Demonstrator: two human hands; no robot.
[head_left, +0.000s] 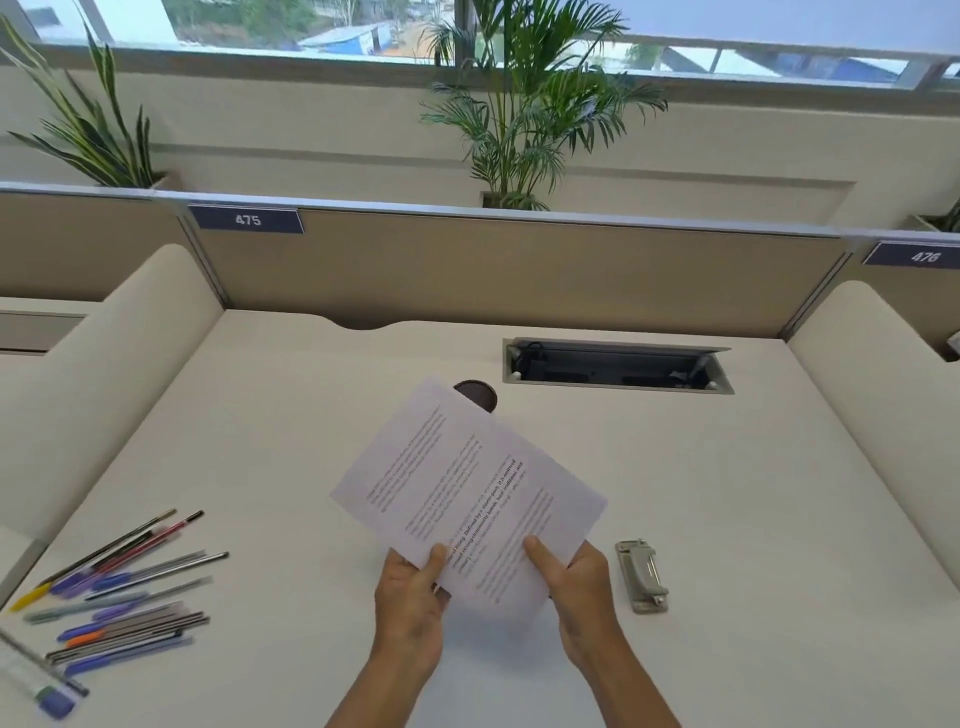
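Observation:
A printed sheet of white paper (462, 488) is held tilted above the middle of the white desk (727, 493). My left hand (413, 603) pinches its near edge, thumb on top. My right hand (576, 592) grips the near right part, thumb lying on the text. Whether it is one sheet or several I cannot tell.
A grey hole punch (642, 576) lies right of my right hand. Several pens and pencils (124, 597) are scattered at the left, with a ruler (36, 675) at the lower left corner. A dark round grommet (475, 393) and an open cable tray (618, 366) sit behind the paper.

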